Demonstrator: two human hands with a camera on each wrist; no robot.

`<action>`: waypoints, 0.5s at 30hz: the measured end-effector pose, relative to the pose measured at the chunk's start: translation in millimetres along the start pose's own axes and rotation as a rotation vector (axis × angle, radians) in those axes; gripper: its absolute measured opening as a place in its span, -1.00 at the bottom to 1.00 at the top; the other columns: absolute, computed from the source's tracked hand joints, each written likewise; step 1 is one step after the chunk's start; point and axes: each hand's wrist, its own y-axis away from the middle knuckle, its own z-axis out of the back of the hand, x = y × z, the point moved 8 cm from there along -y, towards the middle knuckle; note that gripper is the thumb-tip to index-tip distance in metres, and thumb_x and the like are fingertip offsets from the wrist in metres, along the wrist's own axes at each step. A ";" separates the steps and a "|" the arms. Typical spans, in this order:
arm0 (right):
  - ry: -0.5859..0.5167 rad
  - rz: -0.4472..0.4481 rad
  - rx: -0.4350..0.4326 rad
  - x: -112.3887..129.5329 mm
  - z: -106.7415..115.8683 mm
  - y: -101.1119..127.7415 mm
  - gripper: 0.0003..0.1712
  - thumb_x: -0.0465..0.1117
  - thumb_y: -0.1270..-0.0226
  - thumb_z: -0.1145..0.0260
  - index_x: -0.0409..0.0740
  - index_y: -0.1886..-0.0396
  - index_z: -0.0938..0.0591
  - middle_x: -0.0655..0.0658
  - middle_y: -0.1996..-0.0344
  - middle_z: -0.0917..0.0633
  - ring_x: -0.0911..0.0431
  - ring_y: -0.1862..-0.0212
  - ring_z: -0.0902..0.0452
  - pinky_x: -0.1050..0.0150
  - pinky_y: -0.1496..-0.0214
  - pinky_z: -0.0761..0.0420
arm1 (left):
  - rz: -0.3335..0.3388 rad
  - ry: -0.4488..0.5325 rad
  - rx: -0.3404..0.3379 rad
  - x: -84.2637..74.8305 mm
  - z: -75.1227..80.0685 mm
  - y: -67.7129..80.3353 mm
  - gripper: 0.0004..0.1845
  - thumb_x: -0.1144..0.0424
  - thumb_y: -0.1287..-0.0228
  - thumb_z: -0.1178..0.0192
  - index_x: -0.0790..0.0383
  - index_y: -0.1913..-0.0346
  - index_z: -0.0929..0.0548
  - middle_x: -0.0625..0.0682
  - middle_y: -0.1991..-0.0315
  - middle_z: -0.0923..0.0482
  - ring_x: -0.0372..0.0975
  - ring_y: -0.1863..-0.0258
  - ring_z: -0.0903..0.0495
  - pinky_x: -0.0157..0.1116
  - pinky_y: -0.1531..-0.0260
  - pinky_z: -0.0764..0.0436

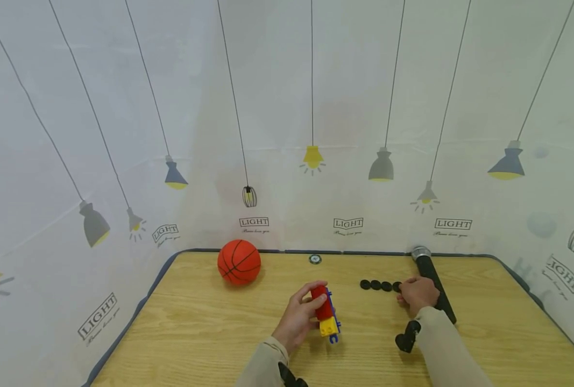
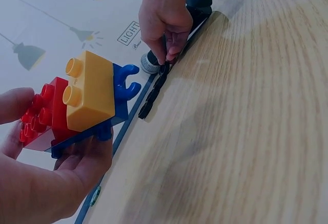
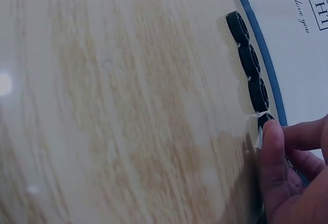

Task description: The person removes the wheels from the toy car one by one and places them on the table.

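Observation:
My left hand (image 1: 293,318) holds a toy block wagon above the table, thumb on one side and fingers beneath. The wagon has a red brick (image 1: 321,303) with studs, a yellow brick (image 2: 95,93) and a blue base (image 2: 120,114) with a hook-like coupling at its end. Farther right, my right hand (image 1: 419,294) pinches the nearest disc of a row of black round discs (image 3: 249,60) between thumb and fingertips. That end disc (image 3: 265,118) is mostly covered by the fingers. The discs touch edge to edge on the table.
A black microphone (image 1: 426,265) with a silver head lies right beside my right hand, partly behind it. At the back left sits an orange basketball (image 1: 239,262). A small round compass-like piece (image 1: 315,259) lies near the wooden table's (image 1: 195,317) back edge, below the printed curtain (image 1: 277,118).

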 end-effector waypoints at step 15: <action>0.080 0.023 -0.021 4.6 -1.4 6.6 -0.79 -0.34 -0.28 -0.15 -0.33 0.13 -0.56 -0.08 0.77 -0.67 0.18 0.74 -0.59 0.37 0.43 -0.47 | 0.024 -0.007 -0.014 -0.5 0.4 0.4 -0.59 0.15 -0.50 -0.13 -0.06 -0.34 -0.50 0.25 -0.33 -0.40 -0.03 -0.07 -0.69 0.00 -0.07 -0.66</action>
